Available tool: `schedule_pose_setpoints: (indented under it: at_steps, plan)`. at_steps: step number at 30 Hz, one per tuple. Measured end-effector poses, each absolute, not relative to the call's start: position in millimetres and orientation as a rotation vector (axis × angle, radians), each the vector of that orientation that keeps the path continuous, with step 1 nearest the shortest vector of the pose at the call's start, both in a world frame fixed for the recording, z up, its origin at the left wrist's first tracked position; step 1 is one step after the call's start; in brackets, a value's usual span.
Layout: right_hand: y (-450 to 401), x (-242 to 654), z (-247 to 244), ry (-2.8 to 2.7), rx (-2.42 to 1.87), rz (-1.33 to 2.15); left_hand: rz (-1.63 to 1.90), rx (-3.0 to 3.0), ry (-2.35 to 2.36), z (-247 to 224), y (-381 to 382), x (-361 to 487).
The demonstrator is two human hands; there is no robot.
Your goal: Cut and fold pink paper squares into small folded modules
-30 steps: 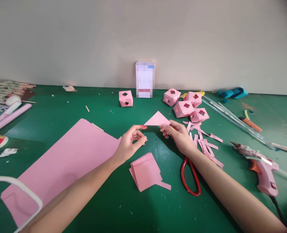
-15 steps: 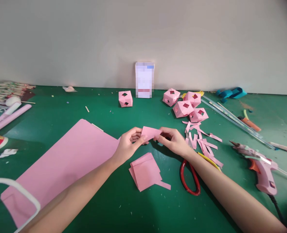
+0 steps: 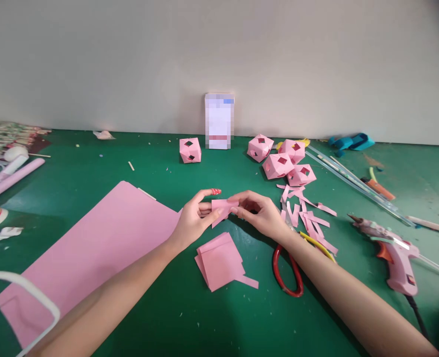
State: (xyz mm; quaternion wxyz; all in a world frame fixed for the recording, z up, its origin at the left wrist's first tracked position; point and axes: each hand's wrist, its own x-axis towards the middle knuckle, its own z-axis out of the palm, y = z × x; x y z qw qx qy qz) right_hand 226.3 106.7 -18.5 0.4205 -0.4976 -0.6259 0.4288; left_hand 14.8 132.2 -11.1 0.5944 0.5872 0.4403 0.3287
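Between left hand [image 3: 200, 213] and right hand [image 3: 254, 210], in the head view, holds a small folded pink paper [image 3: 219, 204] just above the green table [image 3: 242, 327]. With the left hand, pinches one end under the thumb, forefinger raised off the paper, perhaps to steady the piece yet leave its edge free. With the right hand, pinches the other end, thumb and fingertips nearly closed, the rest curled, likely to control the fold.

Just nearer the body than both hands, stacked pink squares [image 3: 221, 263], probably for easy reach. By the right wrist, partly hidden under the forearm, scissors [image 3: 275, 267]; past them, pink offcuts [image 3: 318, 220], perhaps there to leave working room. Beyond the right hand, a cluster of pink faceted shapes [image 3: 273, 169]; beyond the left, a single similar one [image 3: 192, 150]. Straight ahead of both, a blurred screen [image 3: 219, 121], upright, likely for viewing. Beside the left forearm, a large pink sheet [image 3: 89, 248]. Well right of the right hand, a glue gun [image 3: 400, 263], nozzle towards the hands.
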Motion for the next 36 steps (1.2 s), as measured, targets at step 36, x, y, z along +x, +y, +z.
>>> schedule_pose_setpoints:
  at_steps: [36]
  plan:
    - [107.1, 225.2, -14.1, -1.643, -1.251, 1.036, 0.745, 1.401, 0.864, -8.7, 130.6, 10.5]
